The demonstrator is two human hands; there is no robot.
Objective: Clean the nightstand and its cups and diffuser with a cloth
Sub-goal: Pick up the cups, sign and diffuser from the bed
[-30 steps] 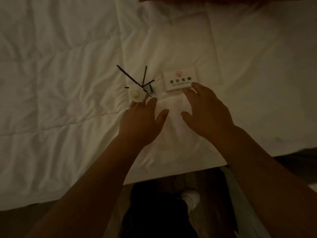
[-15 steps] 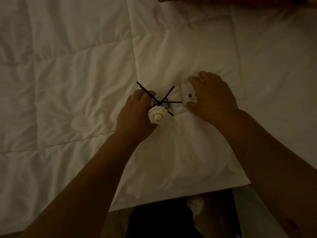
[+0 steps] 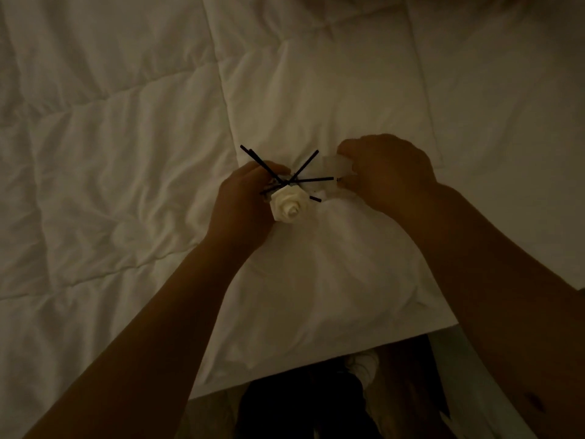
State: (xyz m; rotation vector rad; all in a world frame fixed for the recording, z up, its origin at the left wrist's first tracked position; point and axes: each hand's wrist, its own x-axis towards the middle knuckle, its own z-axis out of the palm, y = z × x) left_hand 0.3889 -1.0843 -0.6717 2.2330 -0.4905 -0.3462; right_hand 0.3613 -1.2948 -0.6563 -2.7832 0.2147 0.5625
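Note:
The reed diffuser [image 3: 288,202] has several black sticks fanning out and a white rose on top. My left hand [image 3: 243,204] is wrapped around its body, which the fingers hide, and holds it just above the white bed cover. To the right, my right hand [image 3: 387,175] is closed on a small white card [image 3: 336,164], of which only the left edge shows. The diffuser's sticks reach almost to the card. No cloth, cups or nightstand are in view.
A white quilted bed cover [image 3: 126,153] fills most of the view, with a folded white layer [image 3: 316,99] under my hands. The bed's edge runs along the bottom, with dark wooden floor [image 3: 408,375] and my white shoe [image 3: 364,364] below it.
My left hand closed on the diffuser and lifted it off the bed. My right hand moved onto the white card and picked it up.

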